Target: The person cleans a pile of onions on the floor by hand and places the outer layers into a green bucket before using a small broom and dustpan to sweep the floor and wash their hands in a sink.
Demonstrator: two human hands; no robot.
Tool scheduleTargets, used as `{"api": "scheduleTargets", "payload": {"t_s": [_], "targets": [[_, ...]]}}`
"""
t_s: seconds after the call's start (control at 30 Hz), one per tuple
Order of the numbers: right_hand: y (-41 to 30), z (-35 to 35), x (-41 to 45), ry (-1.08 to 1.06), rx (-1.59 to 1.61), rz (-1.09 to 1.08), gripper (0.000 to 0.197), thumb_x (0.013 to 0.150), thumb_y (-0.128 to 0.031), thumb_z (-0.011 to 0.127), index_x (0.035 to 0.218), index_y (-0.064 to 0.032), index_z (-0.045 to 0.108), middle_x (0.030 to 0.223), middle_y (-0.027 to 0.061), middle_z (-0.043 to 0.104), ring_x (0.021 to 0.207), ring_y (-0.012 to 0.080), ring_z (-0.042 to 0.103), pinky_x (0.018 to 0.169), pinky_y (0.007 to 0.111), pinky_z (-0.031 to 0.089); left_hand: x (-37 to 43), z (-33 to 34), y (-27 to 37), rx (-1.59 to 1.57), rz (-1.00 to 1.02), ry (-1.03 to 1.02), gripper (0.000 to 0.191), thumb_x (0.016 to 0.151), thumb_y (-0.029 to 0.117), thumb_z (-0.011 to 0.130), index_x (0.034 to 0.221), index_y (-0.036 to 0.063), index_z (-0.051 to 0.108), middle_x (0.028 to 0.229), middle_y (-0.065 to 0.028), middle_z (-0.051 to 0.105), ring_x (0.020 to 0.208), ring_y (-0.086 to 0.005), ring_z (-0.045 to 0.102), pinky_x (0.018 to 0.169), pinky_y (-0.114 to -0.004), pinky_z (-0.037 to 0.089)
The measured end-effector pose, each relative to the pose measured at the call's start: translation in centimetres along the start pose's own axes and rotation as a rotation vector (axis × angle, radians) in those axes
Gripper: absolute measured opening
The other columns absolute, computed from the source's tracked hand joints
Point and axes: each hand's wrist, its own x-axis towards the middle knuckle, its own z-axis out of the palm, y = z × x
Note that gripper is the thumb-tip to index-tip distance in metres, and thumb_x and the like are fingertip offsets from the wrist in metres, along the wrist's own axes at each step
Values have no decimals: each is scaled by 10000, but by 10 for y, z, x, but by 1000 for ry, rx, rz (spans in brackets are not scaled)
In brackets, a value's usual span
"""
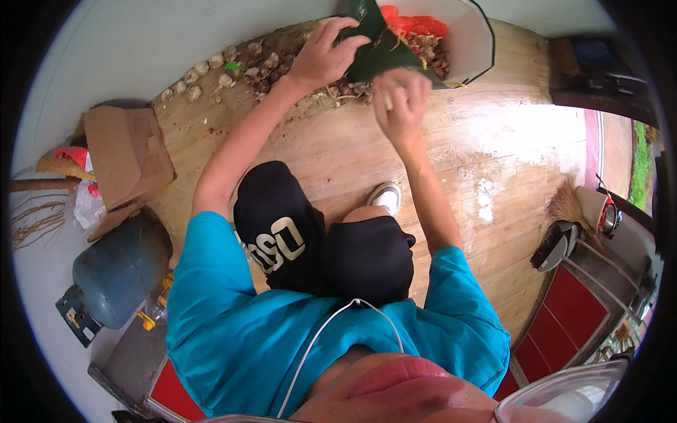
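Observation:
My left hand (329, 50) reaches over a dark green panel (378, 58) of a white-walled box, its thumb and fingers apart. Near the panel's lower edge is my right hand (403, 98), blurred, with curled fingers; a small pale thing shows among them, too unclear to name. Inside the box lie a red plastic bag (418, 25) and dry brownish scraps (431, 50). Garlic bulbs (226, 80) lie along the wall to the left, with dry stalks and skins around them. A small green piece (235, 66) lies among the bulbs.
An open cardboard box (124, 153) and a blue gas cylinder (124, 269) stand at the left. At the right are a straw broom (568, 203), a dustpan (561, 246) and a red-tiled cabinet (566, 312). Crumbs of dirt lie on the wood-look floor (338, 153).

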Motion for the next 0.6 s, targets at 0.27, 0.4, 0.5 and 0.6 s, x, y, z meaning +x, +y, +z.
{"api": "scheduleTargets", "payload": {"t_s": [0.27, 0.4, 0.5, 0.6], "targets": [[33, 108, -108, -982, -326, 658, 861, 758, -337, 733, 1473, -335, 253, 1504, 274, 137, 1289, 541, 255, 1015, 603, 344, -137, 51, -38, -38, -655, -644, 502, 864, 136, 593, 1350, 110, 471, 1417, -121, 399, 1286, -344, 404, 1058, -423, 392], [68, 138, -128, -961, -196, 657, 817, 746, -303, 753, 1427, -409, 315, 1494, 261, 192, 1289, 518, 265, 1010, 586, 366, -156, 58, -26, -10, -648, -842, 704, 858, 216, 642, 1474, 198, 302, 1555, -77, 170, 1372, -369, 270, 1121, -452, 326], [78, 151, -144, -923, -169, 624, 788, 730, -242, 770, 1388, -400, 365, 1478, 254, 224, 1286, 507, 275, 997, 575, 382, -143, 67, -12, 111, -609, -959, 748, 822, 237, 686, 1471, 213, 314, 1564, -68, 133, 1384, -390, 223, 1119, -449, 331], [71, 154, -160, -762, -67, 568, 777, 661, -137, 809, 1332, -299, 451, 1355, 274, 307, 1196, 503, 348, 1008, 555, 348, -131, 77, 0, 135, -591, -1001, 759, 758, 210, 749, 1408, 108, 372, 1473, -194, 212, 1326, -410, 278, 1061, -445, 396]]}}
